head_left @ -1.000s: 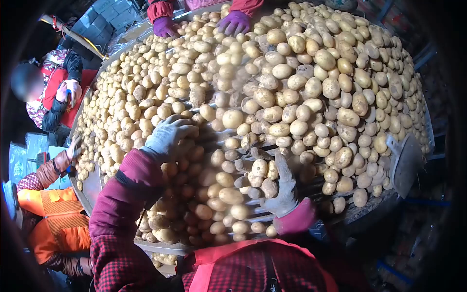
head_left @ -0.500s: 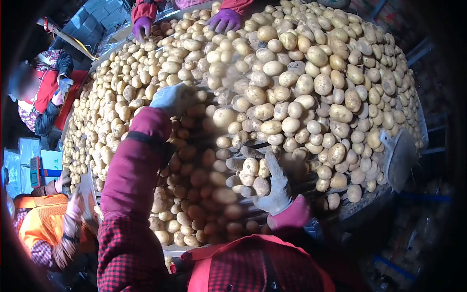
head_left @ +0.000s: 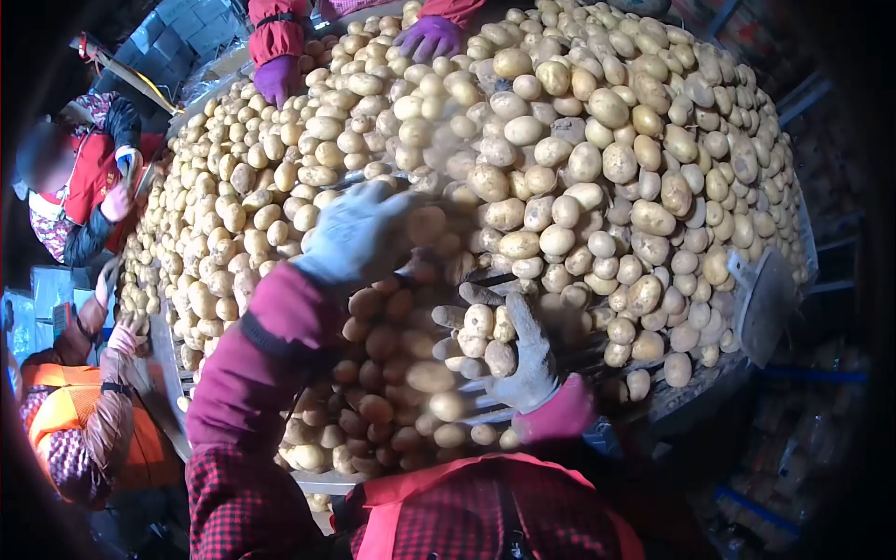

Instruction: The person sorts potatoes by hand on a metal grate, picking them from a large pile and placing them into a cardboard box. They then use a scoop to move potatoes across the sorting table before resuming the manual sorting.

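Note:
A wide heap of potatoes (head_left: 607, 162) covers the slatted table in the head view. My left hand (head_left: 355, 233), in a pale grey-blue glove, is over the middle of the heap with its fingers spread to the right, beside a potato (head_left: 427, 225); whether it touches that potato is unclear. My right hand (head_left: 523, 359), in a dirty grey glove, is palm up near the front, its fingers curled around several small potatoes (head_left: 489, 338). Bare metal slats (head_left: 481, 401) show between the hands.
Across the heap, a person's purple-gloved hands (head_left: 430, 38) rest on potatoes. Two people (head_left: 89, 177) work along the left edge, one in an orange vest (head_left: 93, 420). A metal plate (head_left: 767, 306) stands at the right edge.
My left hand has come down and right, and its fingers have spread. My right hand has hardly moved. The co-workers' hands at the far side and left have shifted; some potatoes near the front have moved.

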Demonstrator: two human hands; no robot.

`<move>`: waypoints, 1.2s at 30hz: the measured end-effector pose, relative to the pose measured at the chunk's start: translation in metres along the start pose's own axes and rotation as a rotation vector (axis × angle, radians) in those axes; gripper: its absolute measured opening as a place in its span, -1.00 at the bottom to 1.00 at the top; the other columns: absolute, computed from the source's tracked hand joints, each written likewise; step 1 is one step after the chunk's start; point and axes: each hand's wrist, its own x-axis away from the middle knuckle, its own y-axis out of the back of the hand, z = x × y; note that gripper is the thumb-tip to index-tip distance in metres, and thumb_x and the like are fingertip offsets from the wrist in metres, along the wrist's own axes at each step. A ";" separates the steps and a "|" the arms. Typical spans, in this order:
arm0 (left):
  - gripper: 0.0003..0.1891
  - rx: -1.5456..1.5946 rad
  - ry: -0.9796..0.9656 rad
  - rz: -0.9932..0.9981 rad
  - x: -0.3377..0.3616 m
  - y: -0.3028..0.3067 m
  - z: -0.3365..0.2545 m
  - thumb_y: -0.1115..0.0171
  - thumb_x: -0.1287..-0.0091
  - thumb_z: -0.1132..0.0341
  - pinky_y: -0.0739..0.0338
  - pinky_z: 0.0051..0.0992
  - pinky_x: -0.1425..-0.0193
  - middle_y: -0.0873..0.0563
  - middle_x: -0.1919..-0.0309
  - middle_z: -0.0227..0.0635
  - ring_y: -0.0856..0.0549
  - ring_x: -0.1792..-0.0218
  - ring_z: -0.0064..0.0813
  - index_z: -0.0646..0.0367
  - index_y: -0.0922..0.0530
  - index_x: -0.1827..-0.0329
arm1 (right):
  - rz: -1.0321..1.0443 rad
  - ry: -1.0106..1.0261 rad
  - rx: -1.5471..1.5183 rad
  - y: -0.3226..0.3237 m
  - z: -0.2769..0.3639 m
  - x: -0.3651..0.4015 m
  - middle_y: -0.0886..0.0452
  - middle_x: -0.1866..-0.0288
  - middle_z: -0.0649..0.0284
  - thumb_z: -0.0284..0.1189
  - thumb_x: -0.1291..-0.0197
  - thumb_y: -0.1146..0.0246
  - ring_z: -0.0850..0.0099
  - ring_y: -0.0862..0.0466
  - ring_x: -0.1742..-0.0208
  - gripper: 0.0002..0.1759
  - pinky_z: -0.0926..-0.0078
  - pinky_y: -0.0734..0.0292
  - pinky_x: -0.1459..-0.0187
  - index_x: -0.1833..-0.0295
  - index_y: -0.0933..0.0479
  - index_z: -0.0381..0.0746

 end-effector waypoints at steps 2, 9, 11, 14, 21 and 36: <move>-0.68 -0.129 0.017 0.159 -0.033 -0.002 -0.015 -0.36 -0.33 0.11 -0.68 -0.04 0.01 -0.78 0.08 -0.13 -0.80 0.08 -0.04 0.01 -0.71 -0.07 | -0.002 -0.004 0.010 0.002 0.001 0.001 -0.65 -0.32 0.21 0.15 -0.59 -0.04 0.33 -0.70 -0.05 -0.37 0.42 -0.67 0.15 -0.51 -0.45 -0.01; -0.51 -0.320 0.059 0.331 -0.071 -0.015 -0.027 -0.33 -0.30 -0.18 -0.69 -0.11 0.08 -0.85 0.19 -0.16 -0.85 0.12 -0.14 0.08 -0.82 0.09 | -0.004 0.043 -0.014 0.008 -0.004 0.001 -0.65 -0.32 0.24 0.13 -0.60 -0.05 0.38 -0.70 -0.05 -0.38 0.41 -0.69 0.11 -0.52 -0.44 -0.02; -0.67 -0.307 0.043 0.301 -0.067 -0.022 -0.017 -0.35 -0.28 0.01 -0.70 -0.07 0.12 -0.82 0.31 -0.20 -0.83 0.22 -0.06 0.05 -0.78 0.10 | -0.003 0.075 -0.028 0.009 -0.008 0.001 -0.65 -0.32 0.25 0.13 -0.60 -0.05 0.40 -0.70 -0.05 -0.38 0.41 -0.70 0.10 -0.52 -0.43 -0.02; -0.62 -0.139 0.102 0.155 -0.044 -0.011 -0.021 -0.46 -0.21 -0.03 -0.69 -0.08 0.12 -0.82 0.26 -0.23 -0.82 0.20 -0.07 0.05 -0.77 0.09 | 0.028 0.121 -0.059 0.007 -0.012 0.000 -0.65 -0.32 0.27 0.12 -0.61 -0.05 0.42 -0.69 -0.06 -0.38 0.40 -0.71 0.08 -0.53 -0.43 -0.02; -0.51 1.502 0.301 -0.214 0.065 -0.037 0.010 -0.48 -0.36 0.20 -0.71 -0.34 -0.05 -0.81 0.05 -0.24 -0.79 0.04 -0.41 0.22 -0.63 -0.28 | 0.270 0.025 -0.128 -0.008 -0.002 0.001 -0.65 -0.32 0.30 0.10 -0.61 -0.05 0.47 -0.69 -0.06 -0.39 0.39 -0.74 0.05 -0.54 -0.42 -0.03; -0.20 2.062 0.348 -0.905 0.222 -0.037 -0.071 -0.29 -0.49 -0.10 -0.66 -0.27 -0.20 -0.67 -0.21 -0.23 -0.71 -0.09 -0.33 0.06 -0.25 -0.68 | 0.208 0.210 0.107 -0.014 -0.008 0.001 -0.34 -0.59 0.08 -0.74 -0.39 -0.16 0.07 -0.59 -0.40 -0.13 0.53 -0.67 0.15 -0.69 -0.03 0.03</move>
